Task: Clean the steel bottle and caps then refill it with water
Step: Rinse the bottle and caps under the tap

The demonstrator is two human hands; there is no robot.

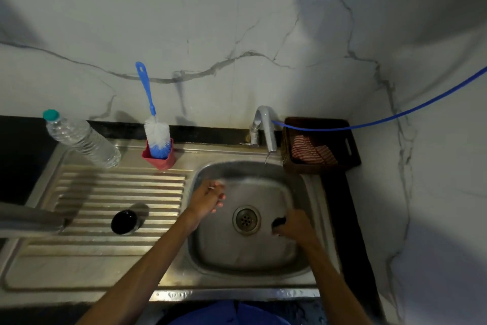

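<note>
left hand relaxed, empty | right hand grips black cap | brush far-left | basket far-right

head view | above, facing down | near sink

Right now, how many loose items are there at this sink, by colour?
Blue: 1, bottle brush
Red: 2, brush holder, striped cloth
Black: 2, cap on the drainboard, cap in the right hand
Clear: 1, plastic bottle
Total: 6
</note>
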